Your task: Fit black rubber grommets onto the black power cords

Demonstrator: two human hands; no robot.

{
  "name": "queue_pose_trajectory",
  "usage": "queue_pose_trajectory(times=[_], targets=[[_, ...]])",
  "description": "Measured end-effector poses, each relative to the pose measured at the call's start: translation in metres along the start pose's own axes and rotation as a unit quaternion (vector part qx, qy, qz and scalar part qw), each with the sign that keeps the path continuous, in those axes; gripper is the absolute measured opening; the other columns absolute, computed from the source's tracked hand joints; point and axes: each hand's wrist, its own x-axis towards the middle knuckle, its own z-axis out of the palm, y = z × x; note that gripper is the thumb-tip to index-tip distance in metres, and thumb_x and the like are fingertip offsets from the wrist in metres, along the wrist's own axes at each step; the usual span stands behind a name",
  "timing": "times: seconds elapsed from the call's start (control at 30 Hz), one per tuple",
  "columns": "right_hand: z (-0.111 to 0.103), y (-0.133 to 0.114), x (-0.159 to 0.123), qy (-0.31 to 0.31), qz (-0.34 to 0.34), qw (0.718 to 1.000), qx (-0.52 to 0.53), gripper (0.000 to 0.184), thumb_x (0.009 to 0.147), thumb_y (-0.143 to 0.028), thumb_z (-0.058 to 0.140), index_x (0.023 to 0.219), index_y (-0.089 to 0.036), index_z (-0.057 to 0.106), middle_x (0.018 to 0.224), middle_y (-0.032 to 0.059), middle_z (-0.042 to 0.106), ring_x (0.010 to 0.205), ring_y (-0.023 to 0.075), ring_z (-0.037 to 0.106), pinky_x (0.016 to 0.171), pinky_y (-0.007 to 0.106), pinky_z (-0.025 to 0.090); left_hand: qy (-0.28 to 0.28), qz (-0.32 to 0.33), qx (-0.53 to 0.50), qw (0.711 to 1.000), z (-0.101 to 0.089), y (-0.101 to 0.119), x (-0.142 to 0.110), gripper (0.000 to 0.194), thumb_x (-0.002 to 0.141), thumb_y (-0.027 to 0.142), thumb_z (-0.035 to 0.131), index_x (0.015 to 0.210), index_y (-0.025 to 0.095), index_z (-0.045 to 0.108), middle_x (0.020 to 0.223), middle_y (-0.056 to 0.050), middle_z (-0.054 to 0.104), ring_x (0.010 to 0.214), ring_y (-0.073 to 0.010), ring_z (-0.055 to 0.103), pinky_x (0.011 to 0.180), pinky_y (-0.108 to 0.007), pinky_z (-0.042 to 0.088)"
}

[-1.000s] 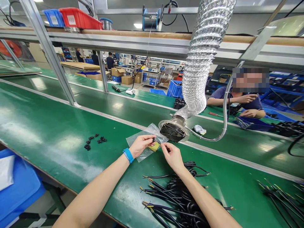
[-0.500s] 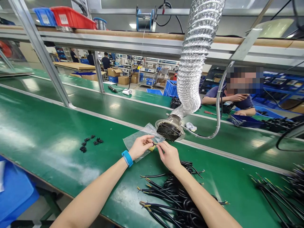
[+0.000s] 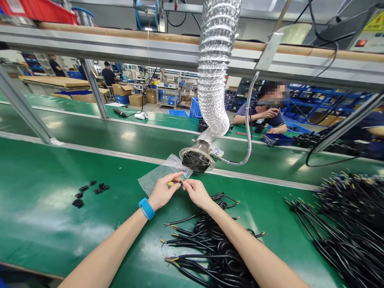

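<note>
Both my hands meet over a clear plastic bag (image 3: 156,176) lying on the green belt (image 3: 45,216). My left hand (image 3: 163,191), with a blue wristband, pinches a small dark part at its fingertips. My right hand (image 3: 195,192) pinches the same small part from the other side. A bit of yellow shows under my left fingers. A pile of coiled black cables (image 3: 216,244) with stripped coloured ends lies just under my right forearm.
A round fan intake (image 3: 195,161) on a silver flexible duct (image 3: 214,80) hangs just beyond my hands. Several small black parts (image 3: 88,191) lie at left. A large heap of black cables (image 3: 345,216) fills the right. A person (image 3: 264,116) works across the belt.
The view has swung to the right, bringing the big cable heap into sight. My fingertips have closed together on the small part; the hands stay over the bag.
</note>
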Motion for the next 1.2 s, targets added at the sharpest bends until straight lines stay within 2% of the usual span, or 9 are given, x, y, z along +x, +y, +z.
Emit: queue_pose_trajectory(times=[0.17,0.3,0.4,0.53,0.63,0.73,0.83,1.03,1.2], targets=[[0.0,0.002,0.002,-0.007,0.01,1.0,0.022,0.038,0.088,-0.04,0.04,0.062,-0.018,0.056,0.058,-0.0008,0.054,0.056,0.0129,0.046,0.057,0.024,0.036,0.015,0.004,0.008,1.0,0.005,0.0,-0.001,0.038,0.08,0.021,0.064,0.118,0.022,0.068,0.094,-0.005,0.072,0.088,-0.019,0.065,0.089,-0.032,0.049],[0.0,0.002,0.003,0.041,0.006,0.999,0.035,0.034,0.085,-0.043,0.048,0.075,-0.017,0.067,0.071,0.0038,0.066,0.064,0.0164,0.055,0.062,0.027,0.043,0.038,-0.037,-0.032,0.998,0.005,-0.01,0.003,0.042,0.08,0.022,0.064,0.122,0.017,0.064,0.092,-0.005,0.071,0.084,-0.0178,0.066,0.083,-0.031,0.051],[0.001,0.001,0.002,0.075,0.012,0.996,0.042,0.031,0.08,-0.045,0.055,0.082,-0.017,0.069,0.07,0.0046,0.067,0.061,0.0174,0.057,0.06,0.028,0.044,0.051,-0.045,-0.051,0.996,0.005,-0.016,0.005,0.045,0.081,0.022,0.064,0.125,0.016,0.06,0.094,-0.006,0.071,0.087,-0.0177,0.066,0.083,-0.031,0.052],[0.002,-0.003,0.0,0.085,0.007,0.996,0.007,0.029,0.083,-0.042,0.052,0.072,-0.018,0.065,0.063,0.0034,0.063,0.059,0.0175,0.055,0.06,0.028,0.043,0.051,-0.039,-0.055,0.996,0.007,-0.017,0.004,0.046,0.081,0.02,0.063,0.126,0.015,0.058,0.092,-0.005,0.07,0.085,-0.0168,0.067,0.081,-0.03,0.054],[0.0,-0.006,-0.001,0.066,-0.005,0.997,-0.041,0.034,0.086,-0.038,0.046,0.061,-0.02,0.058,0.057,0.0024,0.057,0.057,0.0168,0.053,0.059,0.027,0.04,0.04,-0.02,-0.038,0.998,0.007,-0.015,0.002,0.047,0.081,0.016,0.061,0.128,0.015,0.057,0.091,-0.005,0.071,0.083,-0.016,0.067,0.08,-0.029,0.054],[-0.001,-0.005,0.0,0.036,-0.005,0.998,-0.049,0.035,0.088,-0.038,0.042,0.061,-0.019,0.056,0.054,0.001,0.052,0.054,0.0154,0.048,0.055,0.026,0.036,0.029,-0.002,-0.021,0.999,0.008,-0.013,0.0,0.048,0.081,0.014,0.059,0.129,0.016,0.056,0.091,-0.003,0.072,0.083,-0.0151,0.067,0.082,-0.029,0.054],[0.001,0.001,0.001,0.009,0.011,1.0,-0.017,0.037,0.088,-0.043,0.042,0.063,-0.019,0.055,0.053,-0.0006,0.047,0.051,0.0134,0.041,0.05,0.025,0.031,0.02,0.014,0.003,1.0,0.009,-0.01,-0.001,0.047,0.082,0.013,0.059,0.129,0.018,0.058,0.091,-0.002,0.072,0.085,-0.0151,0.067,0.085,-0.029,0.054],[0.004,0.012,0.007,-0.038,0.05,0.991,0.12,0.048,0.081,-0.061,0.048,0.064,-0.018,0.055,0.05,-0.0037,0.041,0.046,0.01,0.032,0.046,0.023,0.026,0.016,0.046,0.036,0.998,0.008,-0.004,-0.003,0.047,0.082,0.014,0.059,0.13,0.02,0.058,0.095,-0.002,0.073,0.087,-0.0152,0.067,0.087,-0.029,0.053],[0.0,0.005,0.007,-0.044,0.064,0.99,0.117,0.045,0.082,-0.058,0.051,0.067,-0.017,0.061,0.05,-0.0024,0.049,0.042,0.0091,0.035,0.044,0.023,0.028,0.034,0.012,0.007,0.999,0.005,-0.005,0.0,0.047,0.081,0.018,0.061,0.128,0.019,0.059,0.09,-0.002,0.074,0.081,-0.0159,0.068,0.08,-0.029,0.056]])
